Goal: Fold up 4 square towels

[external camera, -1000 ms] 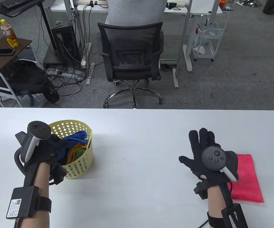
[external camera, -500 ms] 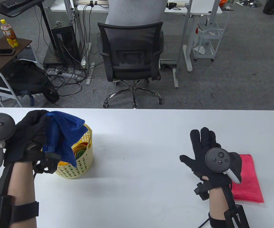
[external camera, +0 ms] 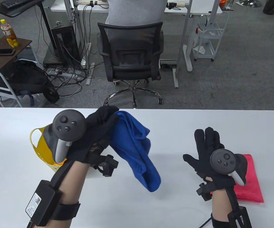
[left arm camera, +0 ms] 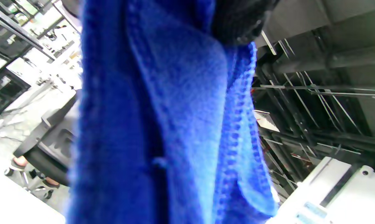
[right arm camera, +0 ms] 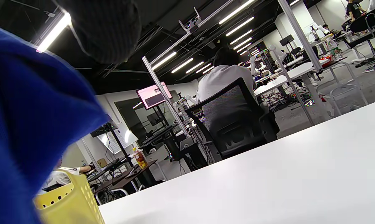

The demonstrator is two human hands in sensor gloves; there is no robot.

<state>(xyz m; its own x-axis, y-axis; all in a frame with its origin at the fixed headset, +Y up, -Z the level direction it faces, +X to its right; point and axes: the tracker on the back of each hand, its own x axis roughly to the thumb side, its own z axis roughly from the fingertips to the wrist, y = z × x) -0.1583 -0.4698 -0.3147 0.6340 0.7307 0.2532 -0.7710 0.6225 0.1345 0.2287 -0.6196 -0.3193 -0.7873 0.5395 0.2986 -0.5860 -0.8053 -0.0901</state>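
My left hand [external camera: 99,130] grips a crumpled blue towel [external camera: 137,152] and holds it up over the middle of the white table [external camera: 151,209]; the towel hangs down from the fingers. It fills the left wrist view [left arm camera: 162,124] and the left side of the right wrist view [right arm camera: 29,130]. My right hand [external camera: 206,147] lies open with fingers spread, flat above the table at the right, holding nothing. A folded pink towel [external camera: 251,182] lies on the table just right of that hand. A yellow perforated basket [external camera: 40,144] stands at the left, mostly hidden by my left hand.
Beyond the table's far edge stands a black office chair [external camera: 129,59] with a seated person. A side table with a bottle [external camera: 8,33] and phone is at the far left, off the work table.
My left hand has lifted the blue towel out of the basket and carried it right, toward the table's middle. The right hand has barely moved.
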